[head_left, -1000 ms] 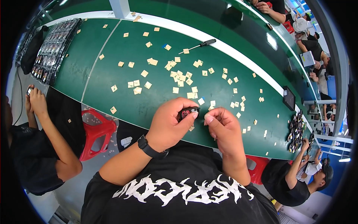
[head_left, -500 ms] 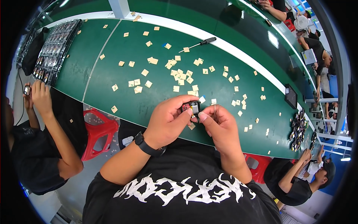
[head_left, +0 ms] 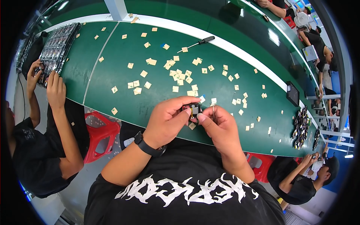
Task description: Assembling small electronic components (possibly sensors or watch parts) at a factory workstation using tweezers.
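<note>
A: In the head view, what is being held, and where?

B: A small dark part (head_left: 192, 110), with a bit of red and a pale face, sits pinched between both hands just above the near edge of the green table (head_left: 112, 75). The left hand (head_left: 168, 122) curls round it from the left, fingers closed on its top and side. The right hand (head_left: 219, 123) meets it from the right, its thumb pressed against the part's face, and also seems to pinch a thin pale sliver that sticks up.

A: How would it handle?

B: I judge it light and rigid, small enough to slip, so a fingertip pinch on opposite edges suits it, as the left hand does, leaving the face free. The tan square pieces (head_left: 180, 77) scattered farther up the table look like thin paper or tape: flimsy, best lifted by an edge. A black-handled screwdriver (head_left: 198, 42) lies beyond them, toward the table's far edge.

A: And against the earlier pictures?

B: A second ago the part was lower and turned flat between the hands. Now it is raised slightly and tilted up, with the right thumb come onto its face. A neighbour's hands (head_left: 50, 80) at the table's left end have shifted onto the dark tray (head_left: 56, 48).
</note>
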The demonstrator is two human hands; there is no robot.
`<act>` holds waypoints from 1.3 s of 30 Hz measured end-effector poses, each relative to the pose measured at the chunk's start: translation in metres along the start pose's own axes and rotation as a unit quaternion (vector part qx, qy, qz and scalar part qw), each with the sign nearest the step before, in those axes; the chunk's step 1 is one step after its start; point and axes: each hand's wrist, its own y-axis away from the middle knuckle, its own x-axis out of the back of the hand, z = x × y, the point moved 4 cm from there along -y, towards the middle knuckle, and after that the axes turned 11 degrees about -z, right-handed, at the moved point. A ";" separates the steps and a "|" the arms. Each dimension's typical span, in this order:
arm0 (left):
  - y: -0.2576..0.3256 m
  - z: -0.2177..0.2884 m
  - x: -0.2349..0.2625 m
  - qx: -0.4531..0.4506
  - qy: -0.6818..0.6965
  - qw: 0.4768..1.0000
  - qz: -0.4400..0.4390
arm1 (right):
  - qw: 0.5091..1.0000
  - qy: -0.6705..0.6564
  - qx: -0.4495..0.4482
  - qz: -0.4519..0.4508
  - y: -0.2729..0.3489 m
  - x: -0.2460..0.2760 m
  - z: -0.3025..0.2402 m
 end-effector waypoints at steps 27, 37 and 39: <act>-0.003 -0.005 0.001 0.039 -0.014 0.999 -0.006 | 0.541 0.654 -0.138 0.510 0.225 0.362 0.044; 0.000 -0.002 0.003 -0.034 0.005 0.999 -0.033 | 0.510 0.699 -0.172 0.470 0.223 0.390 0.034; 0.001 0.000 0.003 -0.037 -0.003 0.999 -0.021 | 0.493 0.709 -0.184 0.471 0.226 0.403 0.036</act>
